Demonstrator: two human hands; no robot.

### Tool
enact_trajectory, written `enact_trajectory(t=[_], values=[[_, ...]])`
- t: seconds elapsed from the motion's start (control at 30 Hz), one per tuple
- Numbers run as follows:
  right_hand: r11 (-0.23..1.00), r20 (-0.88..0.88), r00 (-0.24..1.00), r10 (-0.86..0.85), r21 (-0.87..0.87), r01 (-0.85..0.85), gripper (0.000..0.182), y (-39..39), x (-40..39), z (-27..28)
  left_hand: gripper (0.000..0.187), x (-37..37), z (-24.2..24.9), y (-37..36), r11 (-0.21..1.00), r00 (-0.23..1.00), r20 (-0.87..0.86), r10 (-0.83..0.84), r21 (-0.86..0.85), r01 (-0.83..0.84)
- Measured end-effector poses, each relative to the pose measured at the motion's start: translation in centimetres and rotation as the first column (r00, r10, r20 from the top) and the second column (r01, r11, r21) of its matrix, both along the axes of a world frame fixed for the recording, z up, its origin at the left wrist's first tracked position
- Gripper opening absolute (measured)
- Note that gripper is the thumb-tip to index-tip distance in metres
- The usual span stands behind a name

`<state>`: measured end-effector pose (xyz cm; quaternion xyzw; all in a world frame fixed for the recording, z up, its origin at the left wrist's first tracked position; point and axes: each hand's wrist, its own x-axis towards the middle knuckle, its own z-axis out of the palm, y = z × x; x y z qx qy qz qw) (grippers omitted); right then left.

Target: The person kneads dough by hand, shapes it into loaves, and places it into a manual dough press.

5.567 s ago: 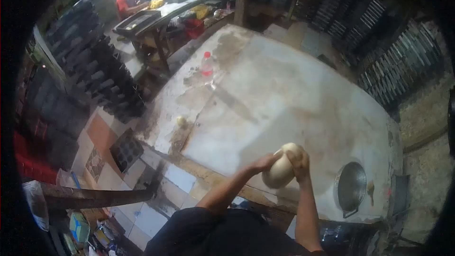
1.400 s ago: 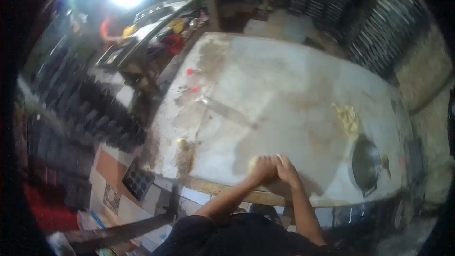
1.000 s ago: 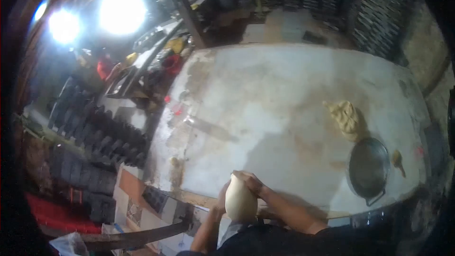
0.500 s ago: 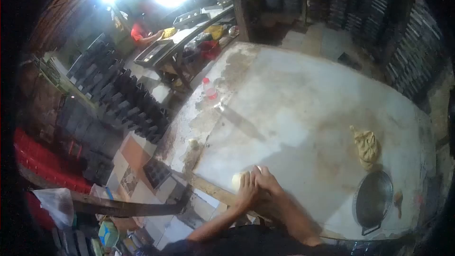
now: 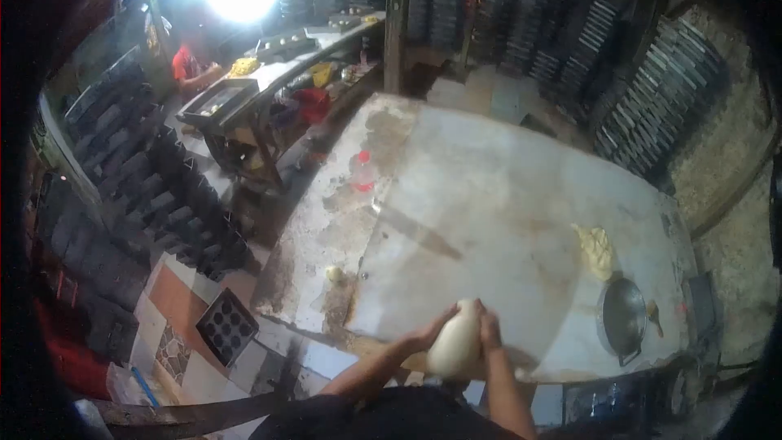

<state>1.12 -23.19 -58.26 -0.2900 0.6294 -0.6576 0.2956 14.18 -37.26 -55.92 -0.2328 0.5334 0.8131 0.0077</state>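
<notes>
A smooth, pale lump of dough [image 5: 456, 342], long and rounded, is held upright at the near edge of the work table [image 5: 505, 195]. My left hand [image 5: 437, 329] wraps its left side, and my right hand [image 5: 489, 332] presses its right side, fingers closed near the top. Whether the dough's lower end touches the table is hard to tell. A small piece of dough [image 5: 334, 274] lies on the table's left part. To the right sits a crumpled yellowish cloth or dough sheet [image 5: 596, 251].
A metal pan [image 5: 623, 318] stands at the table's right, beside a small brush-like tool [image 5: 654, 318]. A clear bottle with a red cap [image 5: 363, 173] is on the left part. A muffin tray [image 5: 227, 327] lies low left. Farther back, a person in red [image 5: 189, 69] is at another bench.
Both hands have lifted the dough from the tabletop, and it now stands up between them toward my body. The view has shifted, so the table appears lower and more things show at left.
</notes>
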Motion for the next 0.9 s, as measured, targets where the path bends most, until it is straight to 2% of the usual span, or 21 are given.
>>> enact_trajectory(t=[0.03,0.07,0.13,0.17,0.2,0.23,0.27,0.3,0.33,0.37,0.43,0.47,0.5,0.53,0.57,0.63,0.67,0.73,0.77,0.83,0.9], values=[[0.969,0.023,0.996,-0.089,0.231,0.081,0.041,-1.3,0.9,6.4,0.067,-1.6,-3.6,-0.6,0.996,0.998,0.025,-0.062,0.058,0.06],[0.935,-0.164,0.986,0.031,0.353,0.03,0.037,-1.7,-0.2,10.0,0.068,-2.7,-5.2,-0.8,0.987,0.992,0.039,-0.122,0.114,0.117],[0.977,-0.321,0.935,-0.147,0.099,0.188,0.038,-2.4,1.9,13.1,0.061,-2.8,3.7,0.0,0.931,0.996,-0.082,0.041,-0.358,-0.068],[0.969,-0.404,0.896,-0.186,0.076,0.235,0.038,-1.1,1.9,10.2,0.054,-1.7,5.4,0.5,0.787,0.978,-0.21,0.0,-0.603,-0.13],[0.959,-0.481,0.847,-0.225,0.045,0.28,0.038,0.5,2.0,7.3,0.05,-1.0,4.1,2.2,0.675,0.946,-0.309,0.102,-0.677,-0.294],[0.935,-0.522,0.818,-0.243,0.098,0.34,0.039,0.7,4.2,8.4,0.05,0.4,3.8,3.0,0.681,0.942,-0.332,0.057,-0.677,-0.28],[0.91,-0.452,0.838,-0.304,0.123,0.396,0.04,2.9,3.7,0.2,0.05,0.9,-1.2,4.2,0.584,0.954,-0.299,-0.007,-0.776,-0.239],[0.922,-0.483,0.853,-0.199,0.201,0.33,0.038,3.8,5.5,0.2,0.051,2.0,-6.4,5.3,0.599,0.989,-0.124,-0.079,-0.799,-0.052],[0.805,-0.588,0.789,-0.179,0.373,0.461,0.036,5.6,8.1,-2.0,0.05,4.3,-6.5,5.8,0.522,0.984,-0.108,-0.142,-0.853,-0.019],[0.946,-0.239,0.965,-0.107,0.274,0.173,0.041,7.2,8.7,-2.3,0.042,6.2,-4.5,6.8,0.446,0.977,-0.133,-0.168,-0.894,-0.045],[0.977,-0.443,0.892,-0.09,0.137,0.166,0.057,7.8,9.7,0.0,0.059,7.8,-3.7,7.1,0.406,0.984,-0.128,-0.124,-0.911,-0.067],[0.968,-0.709,0.703,-0.055,0.135,0.211,0.064,8.6,9.6,1.8,0.068,8.5,-3.1,8.0,0.409,0.994,-0.104,-0.034,-0.909,-0.081],[0.958,-0.73,0.681,-0.062,0.148,0.245,0.067,8.3,8.1,1.5,0.083,8.4,-7.0,7.7,0.37,0.984,-0.169,0.058,-0.912,-0.178],[0.946,-0.747,0.661,-0.072,0.157,0.282,0.07,8.1,6.7,0.9,0.094,7.7,-2.9,7.5,0.356,0.98,-0.053,0.193,-0.927,-0.12],[0.933,-0.762,0.642,-0.084,0.167,0.32,0.073,8.0,5.5,0.1,0.096,6.1,-4.5,6.3,0.564,0.992,-0.077,0.099,-0.817,-0.12],[0.98,-0.515,0.856,-0.037,0.149,0.132,0.063,5.7,2.3,-0.4,0.102,2.5,-6.6,4.6,0.658,0.995,-0.086,0.051,-0.746,-0.098],[0.992,-0.372,0.928,0.008,0.122,0.04,0.059,3.7,0.3,-0.4,0.091,1.0,-1.6,4.1,0.686,0.992,0.049,0.115,-0.727,-0.044],[0.992,-0.07,0.989,0.127,0.031,-0.126,0.052,0.3,-3.1,-0.2,0.073,-1.5,-0.9,3.5,0.837,0.961,0.014,0.275,-0.495,-0.233],[0.98,0.082,0.977,0.198,-0.02,-0.197,0.051,0.4,-3.6,-0.5,0.064,-2.0,-0.1,3.7,0.765,0.942,0.015,0.336,-0.588,-0.264],[0.953,-0.09,0.962,0.258,0.188,-0.238,0.044,2.0,-3.7,-1.2,0.046,-2.2,0.9,6.5,0.5,0.856,-0.045,0.515,-0.796,-0.342],[0.906,-0.182,0.925,0.334,0.334,-0.261,0.035,3.6,-3.3,-1.0,0.04,-0.7,0.2,10.3,0.565,0.836,0.121,0.535,-0.787,-0.248]])
